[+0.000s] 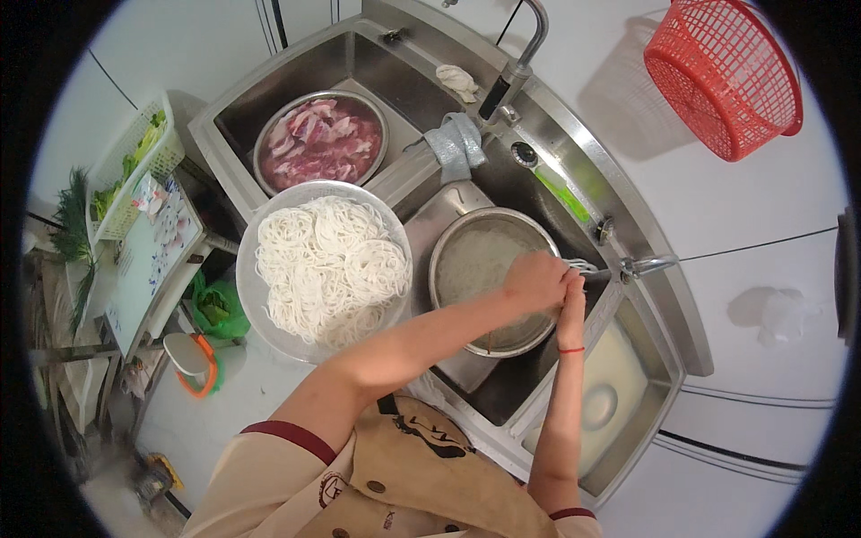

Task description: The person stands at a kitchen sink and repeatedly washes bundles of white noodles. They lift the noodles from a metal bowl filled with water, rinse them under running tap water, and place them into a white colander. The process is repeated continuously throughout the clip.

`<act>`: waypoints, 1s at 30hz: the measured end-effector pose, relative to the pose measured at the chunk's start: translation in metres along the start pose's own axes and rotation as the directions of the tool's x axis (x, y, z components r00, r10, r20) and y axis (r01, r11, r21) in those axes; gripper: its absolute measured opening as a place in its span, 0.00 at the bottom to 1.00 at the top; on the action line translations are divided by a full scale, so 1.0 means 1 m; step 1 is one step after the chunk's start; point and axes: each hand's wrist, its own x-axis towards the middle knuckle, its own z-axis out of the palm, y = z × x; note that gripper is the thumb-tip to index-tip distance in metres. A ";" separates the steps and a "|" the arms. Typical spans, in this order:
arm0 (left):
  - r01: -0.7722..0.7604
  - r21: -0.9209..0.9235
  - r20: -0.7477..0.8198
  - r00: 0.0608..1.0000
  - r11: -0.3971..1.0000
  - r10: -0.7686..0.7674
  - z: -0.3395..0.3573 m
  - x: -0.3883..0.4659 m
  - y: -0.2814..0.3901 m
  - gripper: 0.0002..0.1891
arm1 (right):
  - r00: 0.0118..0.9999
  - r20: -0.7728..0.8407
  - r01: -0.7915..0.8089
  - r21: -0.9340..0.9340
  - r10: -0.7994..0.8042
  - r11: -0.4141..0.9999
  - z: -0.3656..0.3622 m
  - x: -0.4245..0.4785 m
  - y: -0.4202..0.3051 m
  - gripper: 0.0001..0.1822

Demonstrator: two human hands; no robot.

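My left hand (538,279) is closed over the right side of a round metal pot (438,269) of cloudy water in the middle sink basin. White noodle strands (582,266) stick out beyond its fingers. Against it, from below, presses my right hand (572,311), with a red string on the wrist; its grip is hidden. A perforated metal colander (247,276) piled with coiled white noodles (329,269) sits left of the pot, at the sink's front edge. In the left basin stands a metal bowl (385,134) of raw meat (319,144) in reddish water.
A faucet (511,84) rises behind the basins. A grey-blue cloth (456,146) drapes over the divider. The right basin (615,383) holds cloudy liquid. A red plastic basket (730,81) hangs at upper right; a basket of greens (168,144) stands left.
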 end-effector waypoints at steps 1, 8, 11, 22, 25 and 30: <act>-0.001 -0.035 0.027 1.000 0.999 0.002 -0.005 0.003 -0.001 0.25 | 0.991 0.114 -0.083 0.151 0.066 0.985 -0.005 -0.005 0.003 0.37; 0.191 -0.255 0.117 0.979 0.948 -0.166 -0.008 0.010 -0.045 0.25 | 0.914 0.397 -0.284 0.487 0.080 0.826 -0.025 -0.032 -0.010 0.41; 0.261 -0.280 0.053 0.965 0.924 -0.257 0.013 0.001 -0.091 0.25 | 0.938 0.342 -0.141 0.509 -0.049 0.849 -0.036 -0.035 -0.031 0.39; 0.329 -0.103 -0.084 0.937 0.939 -0.338 0.044 -0.042 -0.171 0.20 | 0.949 0.177 0.095 0.630 -0.262 0.770 -0.077 -0.034 -0.110 0.21; 0.307 -0.049 -0.095 0.946 0.950 -0.311 0.025 -0.033 -0.157 0.18 | 0.993 0.041 -0.113 0.222 0.106 0.968 -0.052 -0.018 -0.067 0.15; 0.277 -0.066 -0.108 0.953 0.959 -0.283 -0.005 -0.006 -0.110 0.18 | 0.948 0.096 -0.317 0.371 0.303 0.873 -0.033 -0.015 -0.025 0.16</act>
